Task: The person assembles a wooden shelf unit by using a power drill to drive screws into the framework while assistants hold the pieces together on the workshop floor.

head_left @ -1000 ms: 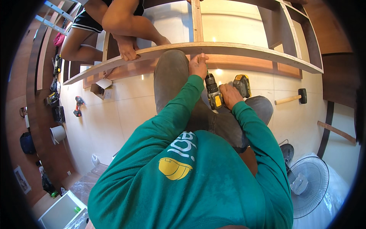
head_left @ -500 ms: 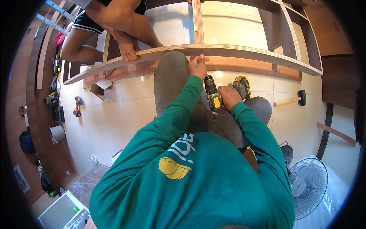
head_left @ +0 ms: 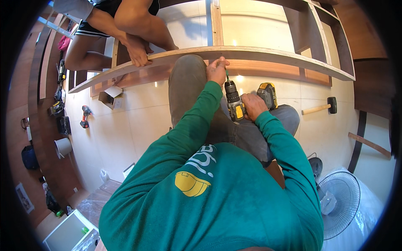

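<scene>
My right hand (head_left: 254, 106) grips a yellow-and-black cordless drill (head_left: 234, 102) by its handle, with the battery out to the right. The chuck points away from me, and a thin bit (head_left: 227, 75) sticks out of it toward the wooden frame (head_left: 259, 55). Just left of the bit, my left hand (head_left: 216, 72) is closed in a pinch right at the near board of that frame. What its fingertips hold is too small to make out. My left knee (head_left: 187, 69) rests close against the same board.
A co-worker's hand (head_left: 139, 53) lies on the board at the left. On the floor are a red-and-black drill (head_left: 86, 116), an open cardboard box (head_left: 109, 97) and a mallet (head_left: 320, 107). A fan (head_left: 338, 205) stands at lower right, a white bucket (head_left: 63, 147) at left.
The drill has drawn back very slightly from the board, and more of its bit shows. My left hand stays at the board. The co-worker's arm has shifted a little.
</scene>
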`<state>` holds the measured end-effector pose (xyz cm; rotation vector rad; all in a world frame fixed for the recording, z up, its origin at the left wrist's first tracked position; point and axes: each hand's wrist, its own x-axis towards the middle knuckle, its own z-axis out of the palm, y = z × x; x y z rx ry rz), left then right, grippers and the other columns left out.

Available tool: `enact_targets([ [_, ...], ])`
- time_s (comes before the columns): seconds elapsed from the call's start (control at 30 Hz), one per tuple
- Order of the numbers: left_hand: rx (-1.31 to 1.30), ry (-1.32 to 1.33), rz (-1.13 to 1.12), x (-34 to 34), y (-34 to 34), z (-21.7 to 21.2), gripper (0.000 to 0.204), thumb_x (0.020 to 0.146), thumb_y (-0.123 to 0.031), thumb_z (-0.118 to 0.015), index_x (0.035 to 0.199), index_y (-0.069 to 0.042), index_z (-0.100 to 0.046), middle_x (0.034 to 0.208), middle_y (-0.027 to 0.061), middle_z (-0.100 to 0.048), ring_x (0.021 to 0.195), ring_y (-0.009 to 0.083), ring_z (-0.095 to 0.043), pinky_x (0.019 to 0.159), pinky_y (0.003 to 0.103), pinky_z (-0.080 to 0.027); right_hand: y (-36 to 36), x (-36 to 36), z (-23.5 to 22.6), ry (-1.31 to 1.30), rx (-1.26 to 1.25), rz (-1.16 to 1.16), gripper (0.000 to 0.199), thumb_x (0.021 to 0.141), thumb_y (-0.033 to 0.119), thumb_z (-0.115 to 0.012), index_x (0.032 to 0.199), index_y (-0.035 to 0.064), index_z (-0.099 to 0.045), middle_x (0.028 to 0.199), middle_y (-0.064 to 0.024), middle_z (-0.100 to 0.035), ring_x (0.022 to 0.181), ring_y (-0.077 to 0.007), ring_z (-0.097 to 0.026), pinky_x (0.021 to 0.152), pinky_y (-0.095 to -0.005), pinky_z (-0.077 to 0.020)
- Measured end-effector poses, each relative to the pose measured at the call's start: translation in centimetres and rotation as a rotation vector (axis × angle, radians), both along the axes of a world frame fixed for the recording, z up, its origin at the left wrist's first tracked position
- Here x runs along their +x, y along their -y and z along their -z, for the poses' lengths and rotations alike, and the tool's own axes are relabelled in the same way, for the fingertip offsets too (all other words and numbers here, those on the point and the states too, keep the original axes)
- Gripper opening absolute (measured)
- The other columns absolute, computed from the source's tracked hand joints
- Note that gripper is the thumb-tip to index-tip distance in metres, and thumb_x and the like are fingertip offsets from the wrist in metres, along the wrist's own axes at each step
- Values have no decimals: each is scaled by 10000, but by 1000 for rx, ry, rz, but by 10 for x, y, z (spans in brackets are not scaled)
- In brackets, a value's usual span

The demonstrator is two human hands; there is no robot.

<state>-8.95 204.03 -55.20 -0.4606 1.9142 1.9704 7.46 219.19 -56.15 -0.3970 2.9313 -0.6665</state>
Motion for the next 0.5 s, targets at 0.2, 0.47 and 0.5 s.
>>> enact_targets([
  [0.2, 33, -25, -13, -2, 4, 5, 314, 991, -376, -632, 864, -92, -676, 657, -51, -475, 496, 49, -378, 414, 241, -282, 2, -3, -4, -37, 3, -22, 594, 548, 101, -844, 1019, 71, -483, 906, -142, -598, 887, -342, -628, 792, -432, -516],
  [0.47, 139, 123, 11, -6, 5, -18, 269, 1007, -316, -611, 892, -78, -661, 654, -59, -445, 486, 43, -327, 409, 227, -250, 4, -5, -8, 1, -27, 7, 632, 539, 86, -837, 1050, 61, -465, 908, -160, -592, 880, -365, -609, 775, -447, -514],
  [0.5, 143, 143, 20, -7, 6, -20, 262, 1010, -310, -607, 897, -79, -660, 655, -60, -437, 489, 43, -323, 411, 225, -246, 4, -5, -8, 2, -23, 1, 627, 547, 95, -839, 1051, 62, -468, 911, -157, -595, 878, -359, -619, 776, -441, -520],
])
